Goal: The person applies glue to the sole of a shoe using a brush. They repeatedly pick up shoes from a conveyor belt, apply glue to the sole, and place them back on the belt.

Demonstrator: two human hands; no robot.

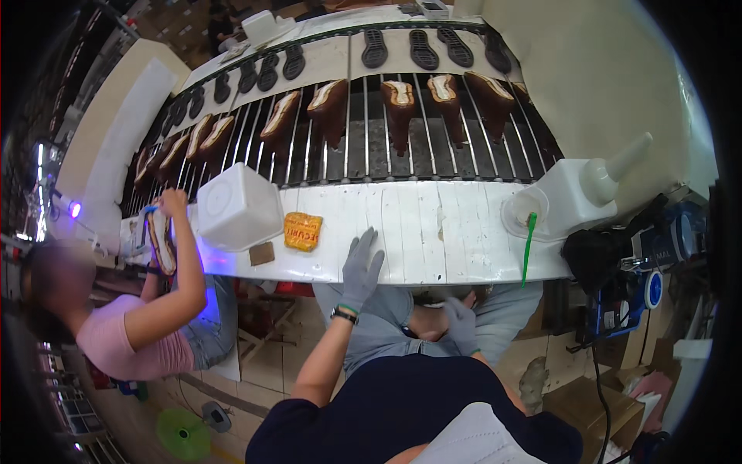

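Observation:
My left hand (pixel 360 272), in a grey glove, lies on the front edge of the white work table (pixel 410 247) with its fingers stretched out. Nothing is in it. Down in my lap rests my right hand (pixel 461 323), also gloved, with its fingers loosely extended and nothing visible in them. It is beside my bare ankle (pixel 427 321). A yellow packet with red print (pixel 302 231) lies on the table to the left of my left hand. Close to the packet are a small brown block (pixel 262 254) and a white plastic box (pixel 239 207).
Brown upturned boots (pixel 328 108) line a roller conveyor (pixel 365 158) beyond the table; dark soles (pixel 375 49) lie behind. At right stand a clear tub (pixel 519 203), a green-handled brush (pixel 529 240) and a white bottle (pixel 576 189). A co-worker (pixel 143 332) at left handles a shoe (pixel 161 240).

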